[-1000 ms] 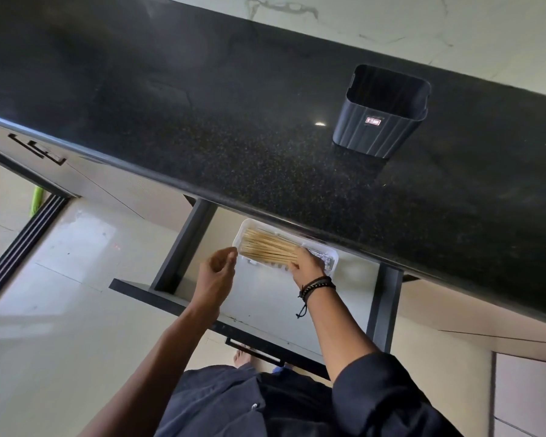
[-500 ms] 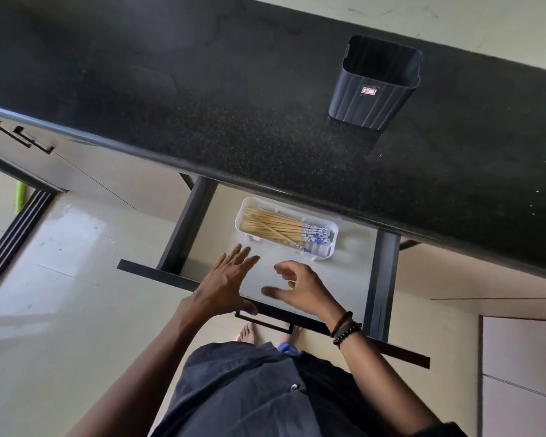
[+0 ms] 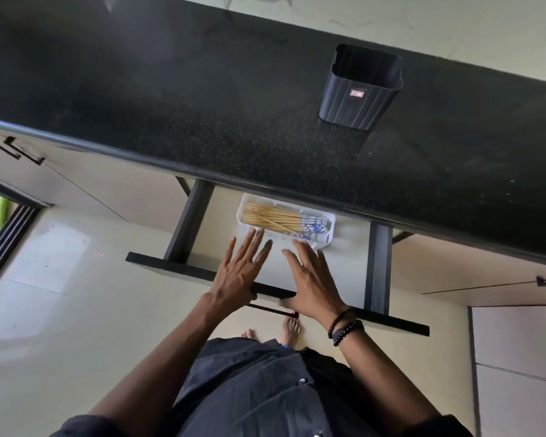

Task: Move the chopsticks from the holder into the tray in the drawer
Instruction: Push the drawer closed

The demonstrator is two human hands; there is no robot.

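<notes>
**Chopsticks lie in the tray, both hands flat at the drawer front**

The chopsticks lie bundled lengthwise in the white tray, their blue-patterned ends towards 3 o'clock and their plain wooden ends towards 9 o'clock. The tray sits at the back of the open drawer, partly tucked under the edge of the black tabletop. The dark ribbed holder stands upright on the tabletop, at about 1 o'clock from the tray and well apart from it; no chopsticks show above its rim.

The left hand is spread open, fingers straight and pointing towards 12 o'clock, palm down over the drawer's front edge, and has hold of nothing. Its fingertips reach just beside the tray's near rim. The right hand is likewise open and flat with nothing in it, its fingertips overlapping the tray's near edge. Beaded bracelets circle the right wrist. Bare feet show on the floor at 6 o'clock from the drawer.
</notes>
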